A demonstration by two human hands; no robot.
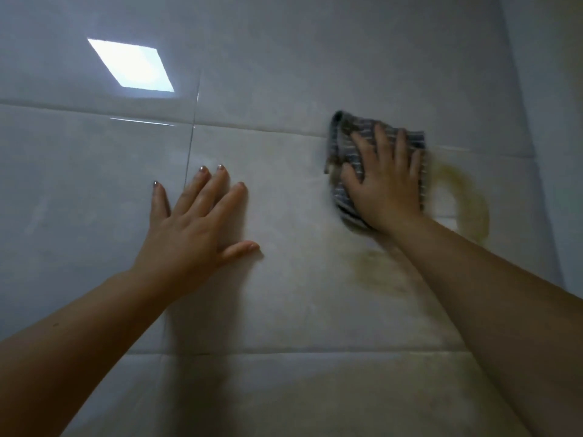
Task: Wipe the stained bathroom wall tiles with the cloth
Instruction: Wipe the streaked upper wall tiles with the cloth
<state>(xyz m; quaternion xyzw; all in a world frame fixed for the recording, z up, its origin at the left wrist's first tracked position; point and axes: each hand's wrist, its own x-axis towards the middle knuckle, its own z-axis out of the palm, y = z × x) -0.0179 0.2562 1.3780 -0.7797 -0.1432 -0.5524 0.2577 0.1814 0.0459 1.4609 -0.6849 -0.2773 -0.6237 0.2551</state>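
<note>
Mid-wipe: my right hand (383,181), fingers spread flat, presses cloth (344,146) on tile (293,190); left hand (195,222) braces, spread. Next, probably: sweep right over yellow ring stain (473,212).

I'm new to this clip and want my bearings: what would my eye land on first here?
First the bright diamond-shaped light patch at upper left on the glossy tiles. Then the right hand pressing a grey striped cloth flat to the tiles at right, a yellowish ring stain just right of it and a brownish smudge below. The left hand rests flat on the tiles, fingers spread.
</note>
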